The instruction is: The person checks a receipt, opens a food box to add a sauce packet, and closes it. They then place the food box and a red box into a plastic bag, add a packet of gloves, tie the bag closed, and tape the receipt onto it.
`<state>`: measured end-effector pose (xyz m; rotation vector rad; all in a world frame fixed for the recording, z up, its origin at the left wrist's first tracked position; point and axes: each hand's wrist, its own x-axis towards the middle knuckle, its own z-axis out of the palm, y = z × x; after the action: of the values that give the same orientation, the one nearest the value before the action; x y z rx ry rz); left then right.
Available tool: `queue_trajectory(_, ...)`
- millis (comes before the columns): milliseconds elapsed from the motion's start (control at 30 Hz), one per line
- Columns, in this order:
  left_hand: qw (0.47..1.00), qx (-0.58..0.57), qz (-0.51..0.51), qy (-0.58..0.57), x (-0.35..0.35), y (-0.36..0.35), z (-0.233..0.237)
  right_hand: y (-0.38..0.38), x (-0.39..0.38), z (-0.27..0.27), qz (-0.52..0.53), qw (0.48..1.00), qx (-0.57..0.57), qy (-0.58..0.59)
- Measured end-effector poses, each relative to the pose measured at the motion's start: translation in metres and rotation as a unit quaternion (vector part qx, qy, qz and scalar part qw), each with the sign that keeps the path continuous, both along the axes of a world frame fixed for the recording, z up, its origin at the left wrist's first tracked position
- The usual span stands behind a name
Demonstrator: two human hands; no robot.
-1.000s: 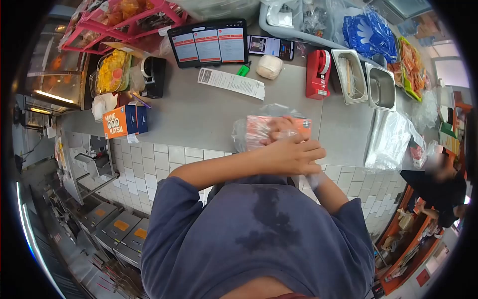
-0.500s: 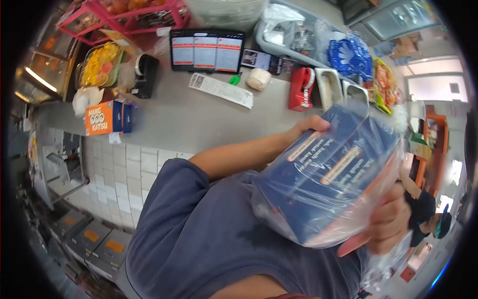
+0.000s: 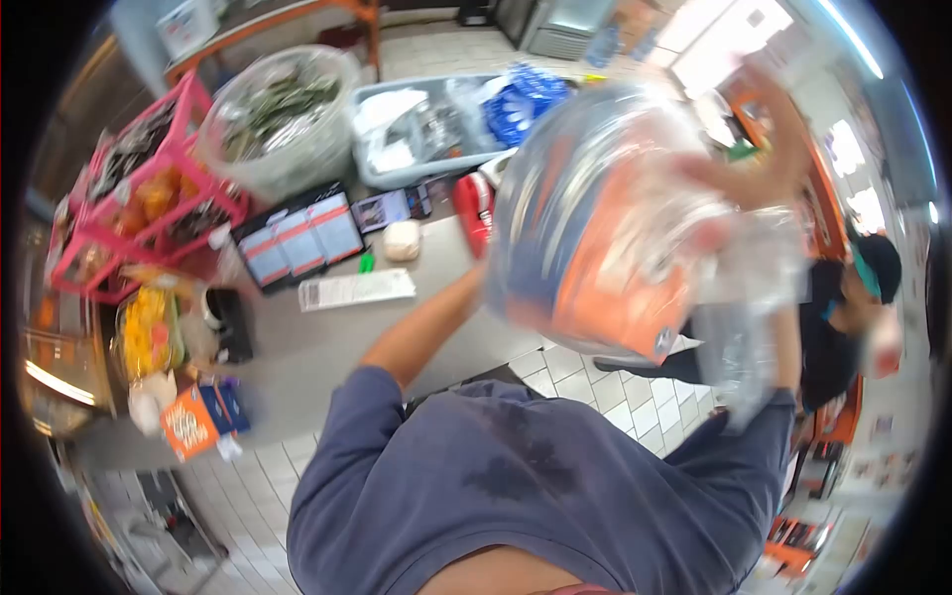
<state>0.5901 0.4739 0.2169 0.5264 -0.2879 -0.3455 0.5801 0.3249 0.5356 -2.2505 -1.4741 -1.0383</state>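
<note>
A blue and orange box inside a clear plastic bag (image 3: 595,268) is held up at the upper right of the counter, tilted and blurred by motion. My left forearm reaches up to the box's left side, but the bag and box hide that hand. On the other side my right hand (image 3: 724,188), smeared by motion, is at the gathered plastic on the box's right. Loose clear plastic (image 3: 739,337) hangs below it. Left of the box are a red tape dispenser (image 3: 474,213), a round pale object (image 3: 402,240) and a printed paper strip (image 3: 357,290).
A tablet (image 3: 300,241), a pink rack (image 3: 164,208), a large clear tub (image 3: 283,124) and a blue-grey bin (image 3: 367,169) line the counter (image 3: 327,347). A smaller orange box (image 3: 190,421) lies at left. Another person (image 3: 833,337) in dark clothes stands at right.
The bagged box has been raised and turned, now showing its orange side. My right hand has moved up; my left hand has gone out of sight behind the box. The view has shifted.
</note>
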Motion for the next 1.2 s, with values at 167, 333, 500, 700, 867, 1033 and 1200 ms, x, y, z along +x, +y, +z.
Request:
queue_trajectory(167, 0.965, -0.223, -0.136, 0.001, -0.023, -0.055, -0.004, 0.019, -0.040, -0.067, 0.022, 0.981, -0.190, 0.004)
queue_trajectory(333, 0.939, -0.327, -0.050, 0.099, -0.053, -0.026, -0.060, -0.011, -0.037, -0.149, -0.020, 0.948, -0.174, 0.265)
queue_trajectory(500, 0.935, -0.221, 0.182, 0.210, -0.112, 0.049, -0.084, -0.009, -0.032, -0.253, -0.159, 0.720, 0.058, 0.673)
queue_trajectory(700, 0.688, 0.678, 0.253, 0.052, -0.182, 0.082, -0.009, 0.049, -0.052, -0.320, 0.109, 0.713, -0.030, 0.692)
queue_trajectory(867, 0.616, 0.681, 0.396, -0.016, -0.167, 0.001, -0.030, 0.050, -0.018, -0.347, 0.244, 0.827, -0.103, 0.495)
queue_trajectory(1033, 0.545, 0.717, 0.435, -0.013, -0.154, -0.014, -0.030, 0.019, 0.133, -0.349, -0.082, 0.829, 0.048, 0.552)
queue_trajectory(1200, 0.600, 0.644, 0.452, 0.147, -0.148, -0.020, -0.032, 0.026, 0.183, -0.363, -0.178, 0.848, -0.300, 0.399)
